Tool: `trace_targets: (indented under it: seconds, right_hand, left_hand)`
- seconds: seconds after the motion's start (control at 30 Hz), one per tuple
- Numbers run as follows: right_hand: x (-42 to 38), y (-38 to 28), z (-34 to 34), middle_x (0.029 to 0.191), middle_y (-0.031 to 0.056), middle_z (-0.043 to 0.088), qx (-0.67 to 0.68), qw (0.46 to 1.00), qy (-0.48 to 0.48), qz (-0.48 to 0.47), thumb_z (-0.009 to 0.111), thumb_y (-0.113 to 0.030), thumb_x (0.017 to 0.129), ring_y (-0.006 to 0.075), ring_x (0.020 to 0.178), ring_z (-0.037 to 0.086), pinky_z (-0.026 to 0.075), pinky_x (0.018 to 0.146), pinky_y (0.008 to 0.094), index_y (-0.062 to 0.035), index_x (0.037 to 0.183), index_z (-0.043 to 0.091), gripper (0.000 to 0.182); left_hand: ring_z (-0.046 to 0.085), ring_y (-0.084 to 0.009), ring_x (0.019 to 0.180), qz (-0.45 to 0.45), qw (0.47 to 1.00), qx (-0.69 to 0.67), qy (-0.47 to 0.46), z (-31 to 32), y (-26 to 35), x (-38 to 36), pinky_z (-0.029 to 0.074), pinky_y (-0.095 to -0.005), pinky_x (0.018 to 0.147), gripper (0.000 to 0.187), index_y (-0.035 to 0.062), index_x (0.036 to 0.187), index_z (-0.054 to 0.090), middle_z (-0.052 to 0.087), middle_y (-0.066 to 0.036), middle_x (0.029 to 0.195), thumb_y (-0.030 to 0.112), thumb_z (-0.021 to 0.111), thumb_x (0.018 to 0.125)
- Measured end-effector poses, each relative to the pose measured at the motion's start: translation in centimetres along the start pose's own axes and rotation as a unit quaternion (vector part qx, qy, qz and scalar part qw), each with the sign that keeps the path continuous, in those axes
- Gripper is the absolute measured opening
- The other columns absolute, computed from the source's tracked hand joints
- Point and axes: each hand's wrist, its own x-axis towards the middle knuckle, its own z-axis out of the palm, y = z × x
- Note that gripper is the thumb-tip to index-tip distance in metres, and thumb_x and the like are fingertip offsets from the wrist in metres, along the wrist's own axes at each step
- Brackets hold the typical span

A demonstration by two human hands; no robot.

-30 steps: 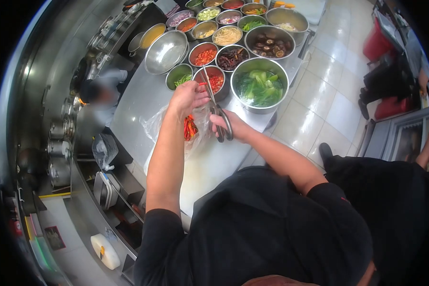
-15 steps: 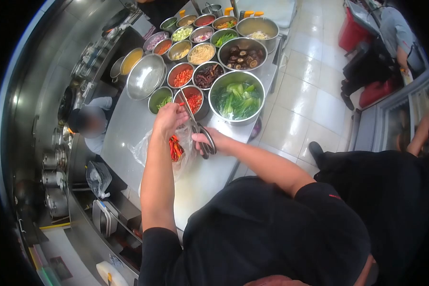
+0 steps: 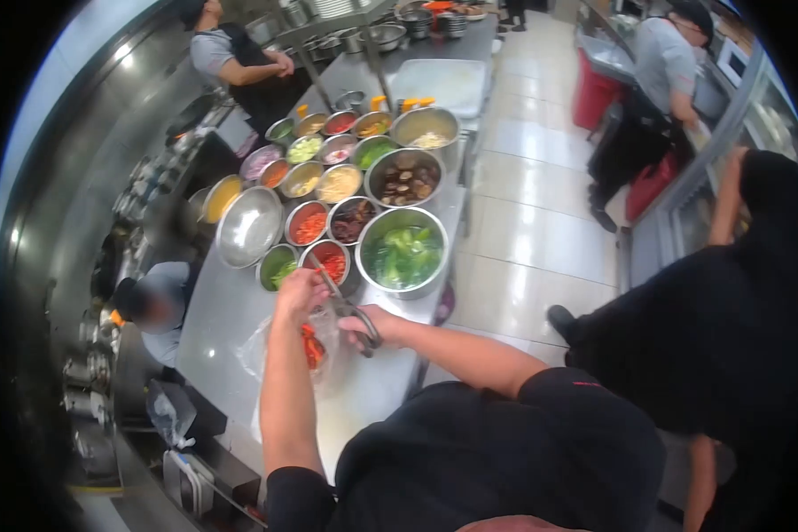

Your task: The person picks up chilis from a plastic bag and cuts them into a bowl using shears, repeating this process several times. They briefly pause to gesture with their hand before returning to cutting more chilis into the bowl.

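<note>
The right hand (image 3: 383, 328) has its grip wrapped around scissors (image 3: 343, 307), blades slanting forward-left toward the pot of cut red chillies (image 3: 350, 277). The left hand (image 3: 300, 293) lies nearer that pot; whether its curled grip holds anything is unclear.

Your bench (image 3: 216, 355) is smooth, shiny metal; at eleven o'clock the wide bowl (image 3: 249, 227) is bright, glossy metal. Clear, crinkled plastic forms the bag (image 3: 257, 348); your shirt (image 3: 496, 443) is matt black cloth.
</note>
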Motion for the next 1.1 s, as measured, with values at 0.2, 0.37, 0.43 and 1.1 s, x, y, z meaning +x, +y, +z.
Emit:
trace_targets:
  seconds: [0.2,0.37,0.43,1.1]
  right_hand:
    - [0.0,0.0,0.6,0.071,0.0030,0.061,-0.028,1.000,0.009,-0.007,0.071,-0.048,0.084,0.0122,0.054,0.058,0.048,0.049,0.0256,-0.0061,0.099,0.057,0.046]
    - [-0.4,-0.6,0.9,0.074,0.0043,0.060,0.033,0.999,0.003,0.020,0.070,-0.037,0.086,0.0137,0.057,0.059,0.048,0.049,0.0268,-0.0039,0.101,0.055,0.039]
    - [0.6,0.7,0.3,0.073,0.0044,0.060,-0.004,1.000,0.028,-0.006,0.070,-0.035,0.086,0.0125,0.056,0.058,0.048,0.049,0.0273,-0.0034,0.098,0.056,0.037]
    - [-0.5,-0.9,0.8,0.069,0.0022,0.059,0.059,0.998,0.009,0.028,0.072,-0.039,0.085,0.0110,0.054,0.057,0.046,0.048,0.0242,-0.0043,0.095,0.057,0.039]
  left_hand:
    - [0.059,-0.0171,0.070,0.007,1.000,-0.003,-0.013,0.2,-0.2,-0.1,0.053,-0.0304,0.063,0.010,0.0065,0.087,0.052,0.057,-0.004,0.080,0.014,0.048,0.092]
    - [0.058,-0.0171,0.065,0.013,0.998,0.025,-0.051,0.0,-0.1,0.3,0.053,-0.0306,0.060,0.012,0.0073,0.085,0.052,0.055,-0.004,0.077,0.014,0.047,0.093]
    - [0.058,-0.0171,0.065,0.031,0.998,0.019,-0.048,0.0,0.0,0.1,0.052,-0.0303,0.059,0.013,0.0071,0.083,0.053,0.056,-0.004,0.077,0.014,0.048,0.093]
    - [0.056,-0.0159,0.068,-0.009,0.999,0.030,-0.011,0.4,-0.3,-0.1,0.052,-0.0312,0.065,0.009,0.0080,0.084,0.054,0.055,-0.003,0.078,0.014,0.050,0.089]
